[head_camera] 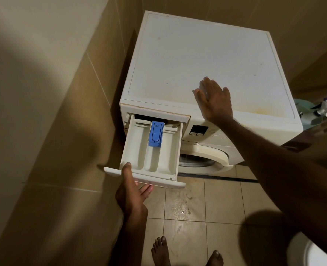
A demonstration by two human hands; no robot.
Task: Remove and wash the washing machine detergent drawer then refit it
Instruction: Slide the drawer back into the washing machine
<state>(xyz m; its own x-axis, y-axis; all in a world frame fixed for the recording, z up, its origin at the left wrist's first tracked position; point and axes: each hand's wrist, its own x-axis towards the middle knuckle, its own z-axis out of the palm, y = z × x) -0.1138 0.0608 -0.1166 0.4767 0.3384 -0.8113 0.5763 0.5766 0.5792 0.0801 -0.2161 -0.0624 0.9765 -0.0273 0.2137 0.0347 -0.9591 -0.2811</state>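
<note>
A white washing machine [203, 60] stands in a tiled corner. Its white detergent drawer [139, 150] is pulled far out of the slot at the top left of the front, its back end still inside. A blue insert [156, 133] sits in the drawer's middle compartment. My left hand [132, 192] grips the drawer's front panel from below, thumb on the top rim. My right hand [213, 99] lies flat with fingers spread on the machine's top near its front edge.
A beige tiled wall [53, 112] runs close along the left of the drawer. The machine's round door [203, 156] is below the panel. A spray bottle [322, 108] in a basket stands right of the machine. My bare feet [160, 252] are on the tiled floor.
</note>
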